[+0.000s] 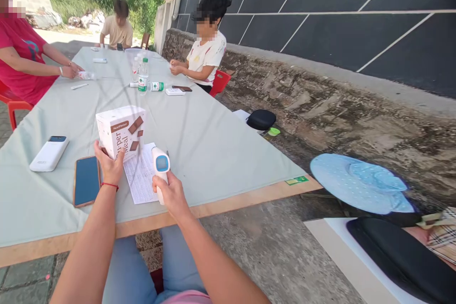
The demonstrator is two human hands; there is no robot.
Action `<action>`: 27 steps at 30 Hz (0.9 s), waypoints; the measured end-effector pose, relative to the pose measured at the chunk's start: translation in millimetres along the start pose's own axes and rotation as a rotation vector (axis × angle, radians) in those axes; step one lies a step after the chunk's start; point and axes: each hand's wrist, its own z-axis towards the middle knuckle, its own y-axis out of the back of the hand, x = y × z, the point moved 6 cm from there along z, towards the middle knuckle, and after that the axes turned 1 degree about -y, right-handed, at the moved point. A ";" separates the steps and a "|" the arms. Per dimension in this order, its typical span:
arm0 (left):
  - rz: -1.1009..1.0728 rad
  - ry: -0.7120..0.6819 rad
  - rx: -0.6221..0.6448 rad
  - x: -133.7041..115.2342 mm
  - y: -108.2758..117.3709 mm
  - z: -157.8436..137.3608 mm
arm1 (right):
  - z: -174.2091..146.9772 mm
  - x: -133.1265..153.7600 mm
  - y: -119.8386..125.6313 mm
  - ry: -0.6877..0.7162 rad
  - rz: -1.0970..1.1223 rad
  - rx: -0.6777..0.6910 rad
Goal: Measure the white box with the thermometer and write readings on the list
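Your right hand (171,194) was closed around the grip of a white handheld thermometer (160,166), held upright just above the near table edge, its blue display turned back toward you. Your left hand (111,165), a red cord at the wrist, was curled against the near lower corner of a white meal box (120,130) printed with brown chocolate squares; the box sat tilted, fingers and thumb pinching that corner. Between the two hands a printed paper sheet (140,176) lay flat on the pale green tablecloth (213,147), partly under the box. Left of your left wrist lay a dark phone (86,181) in an orange-edged case, and further left a white power bank (49,153). Off the table to your right, a light blue sun hat (359,184) rested near a black case (402,256). Mid-table stood a cluster of water bottles (143,76), one lying on its side. Beyond those, a person in a red shirt (21,57) sat at left, a person in a white shirt (206,54) at right, and a third person (117,28) at the far end.
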 end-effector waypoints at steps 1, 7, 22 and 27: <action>0.037 -0.030 -0.036 2.0 2.2 3.1 | -0.9 0.8 2.0 -0.004 0.004 -0.002; 0.238 -0.081 -0.089 9.2 3.7 12.2 | -5.4 0.8 1.3 0.005 0.035 0.048; 0.319 -0.091 -0.041 0.8 3.0 -3.3 | -3.8 -2.8 6.4 0.024 0.070 0.070; 0.399 -0.220 0.176 -13.5 -9.7 -15.5 | -3.7 4.2 16.0 0.043 -0.013 0.019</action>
